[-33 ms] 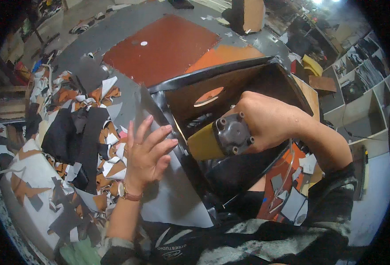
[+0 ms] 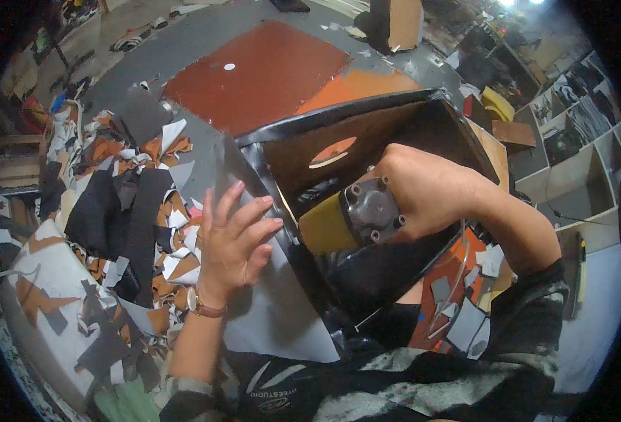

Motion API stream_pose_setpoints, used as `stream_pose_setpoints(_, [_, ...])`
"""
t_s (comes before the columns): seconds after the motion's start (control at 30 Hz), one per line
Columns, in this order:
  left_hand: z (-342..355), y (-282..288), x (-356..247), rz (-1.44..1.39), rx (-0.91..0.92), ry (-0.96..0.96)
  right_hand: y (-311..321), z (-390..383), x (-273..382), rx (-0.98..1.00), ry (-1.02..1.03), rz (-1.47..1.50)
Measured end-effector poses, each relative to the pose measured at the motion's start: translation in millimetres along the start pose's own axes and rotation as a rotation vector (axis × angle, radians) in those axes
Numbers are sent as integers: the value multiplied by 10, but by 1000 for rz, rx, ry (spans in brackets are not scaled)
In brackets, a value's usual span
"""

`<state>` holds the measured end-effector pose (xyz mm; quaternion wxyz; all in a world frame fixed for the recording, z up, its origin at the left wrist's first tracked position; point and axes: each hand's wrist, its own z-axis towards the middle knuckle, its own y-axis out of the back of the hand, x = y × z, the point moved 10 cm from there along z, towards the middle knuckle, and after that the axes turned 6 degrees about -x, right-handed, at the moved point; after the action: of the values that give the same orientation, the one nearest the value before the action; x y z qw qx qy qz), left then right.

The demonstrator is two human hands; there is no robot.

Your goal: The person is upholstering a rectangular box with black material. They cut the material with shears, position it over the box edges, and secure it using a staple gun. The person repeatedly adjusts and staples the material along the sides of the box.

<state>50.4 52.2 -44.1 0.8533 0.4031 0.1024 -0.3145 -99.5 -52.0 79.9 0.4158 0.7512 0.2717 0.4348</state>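
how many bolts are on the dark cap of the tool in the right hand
4: upper-left bolt, upper-right bolt, lower-right bolt and lower-left bolt, near the edge of the dark cap. None seems hidden.

Dim, uneven light lies over the grey worktable (image 2: 138,74), with white glare from lamps (image 2: 507,3) beyond its far right edge, a soft sheen along the black edging (image 2: 254,156) of the open box (image 2: 395,133), deep shadow inside, hazy distant detail, and shelving (image 2: 603,169) bowed toward the blackened fisheye rim.
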Motion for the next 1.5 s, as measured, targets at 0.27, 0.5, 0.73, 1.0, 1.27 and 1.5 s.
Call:
stream_pose_setpoints(0.27, [96, -15, 77, -70, -60, 6, -31, 145, -139, 59, -43, -4])
stream_pose_setpoints(0.5, [113, -7, 85, -101, -74, 24, -22, 189, -83, 74, -11, -41])
stream_pose_setpoints(0.73, [94, -19, 103, -105, -71, 32, -48, 252, -90, 91, -35, -63])
stream_pose_setpoints(1.0, [85, -24, 98, -115, -77, 31, -52, 303, -60, 110, -64, -162])
stream_pose_setpoints(1.27, [83, -15, 106, -118, -68, 42, -11, 312, 61, 51, 49, -158])
stream_pose_setpoints(1.5, [83, -22, 101, -92, -80, 41, -2, 153, 19, 95, -1, -65])
